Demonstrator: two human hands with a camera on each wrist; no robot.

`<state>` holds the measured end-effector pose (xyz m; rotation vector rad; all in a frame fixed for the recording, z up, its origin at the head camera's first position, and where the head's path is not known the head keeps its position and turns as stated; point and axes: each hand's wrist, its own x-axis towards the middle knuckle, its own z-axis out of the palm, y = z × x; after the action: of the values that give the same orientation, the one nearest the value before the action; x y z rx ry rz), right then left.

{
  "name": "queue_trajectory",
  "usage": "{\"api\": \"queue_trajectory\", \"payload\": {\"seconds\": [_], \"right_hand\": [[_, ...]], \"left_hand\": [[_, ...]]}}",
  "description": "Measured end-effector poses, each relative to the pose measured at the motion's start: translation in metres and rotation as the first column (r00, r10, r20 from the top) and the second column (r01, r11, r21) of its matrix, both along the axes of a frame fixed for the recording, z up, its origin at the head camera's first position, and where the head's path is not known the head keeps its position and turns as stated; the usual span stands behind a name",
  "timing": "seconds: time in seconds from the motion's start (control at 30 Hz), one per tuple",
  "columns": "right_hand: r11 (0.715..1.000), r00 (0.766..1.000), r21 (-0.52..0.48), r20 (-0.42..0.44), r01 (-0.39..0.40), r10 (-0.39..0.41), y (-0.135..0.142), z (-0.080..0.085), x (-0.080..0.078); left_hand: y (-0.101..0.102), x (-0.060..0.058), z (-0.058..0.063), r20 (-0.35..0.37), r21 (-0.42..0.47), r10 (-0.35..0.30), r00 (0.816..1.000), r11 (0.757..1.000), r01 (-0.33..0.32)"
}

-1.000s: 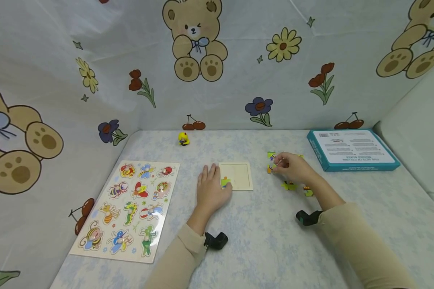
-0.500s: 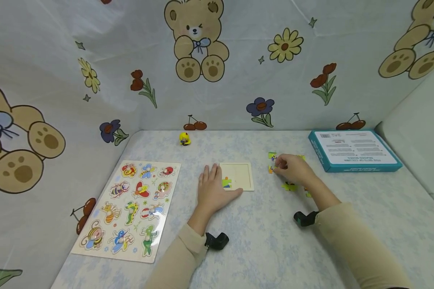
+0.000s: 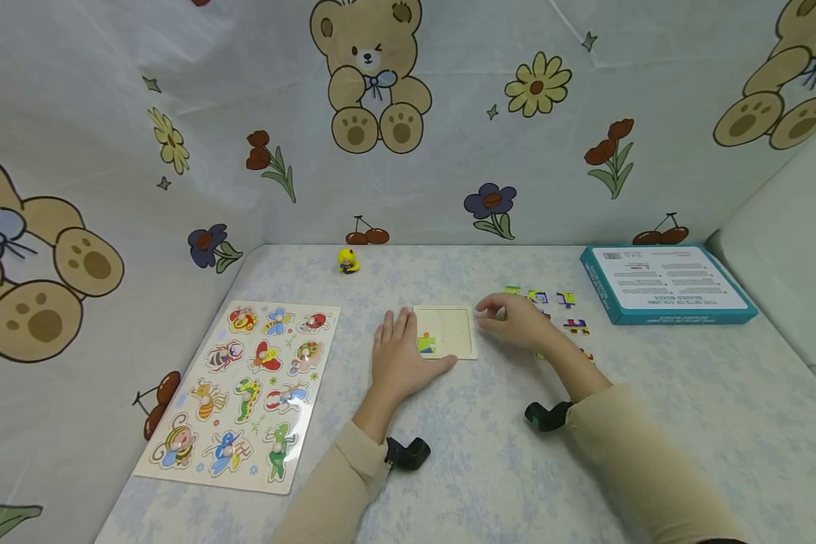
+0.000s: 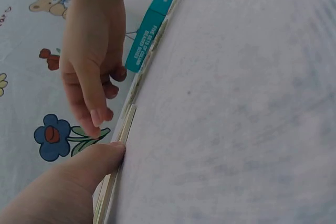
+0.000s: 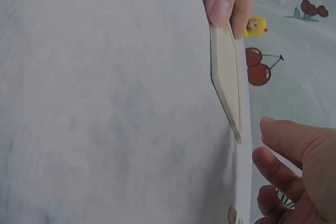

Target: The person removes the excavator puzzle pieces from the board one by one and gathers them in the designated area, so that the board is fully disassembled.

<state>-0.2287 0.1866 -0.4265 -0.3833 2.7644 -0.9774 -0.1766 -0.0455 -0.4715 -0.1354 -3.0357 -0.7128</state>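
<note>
A pale wooden puzzle tray point(image 3: 452, 326) lies on the table. One green and yellow jigsaw piece point(image 3: 426, 345) sits in its near left corner. My left hand point(image 3: 403, 361) rests along the tray's left side, fingers straight, with the thumb stretched along the near edge. In the left wrist view that thumb point(image 4: 100, 158) touches the tray's edge. Just beyond the tray's right side hovers my right hand point(image 3: 517, 321), its fingers loosely bent. The right wrist view shows a gap between thumb and fingers, with no piece in it. Several loose jigsaw pieces point(image 3: 567, 300) lie behind and beside this hand, partly hidden by it.
At the left is a peg puzzle board point(image 3: 255, 385) with insect figures. A small yellow toy figure point(image 3: 347, 261) stands at the back. The teal box point(image 3: 668, 285) lies at the back right, near the printed cloth wall.
My right hand has moved left from the loose pieces to the tray's right edge, uncovering several of them. My left thumb has swung out along the tray's near edge, uncovering the piece inside.
</note>
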Motion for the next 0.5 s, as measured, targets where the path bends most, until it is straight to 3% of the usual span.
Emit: {"api": "queue_trajectory", "payload": {"seconds": [0.23,0.5], "right_hand": [[0.991,0.992,-0.063,0.025,-0.12,0.122,-0.038,-0.006,-0.001],[0.979,0.982,-0.104,0.061,-0.173,0.18,-0.065,-0.01,0.0]], "left_hand": [[-0.001,-0.001,-0.001,0.003,0.0,-0.011,1.0,1.0,0.011],[-0.001,-0.002,-0.002,-0.014,0.003,-0.012,1.0,1.0,0.012]]}}
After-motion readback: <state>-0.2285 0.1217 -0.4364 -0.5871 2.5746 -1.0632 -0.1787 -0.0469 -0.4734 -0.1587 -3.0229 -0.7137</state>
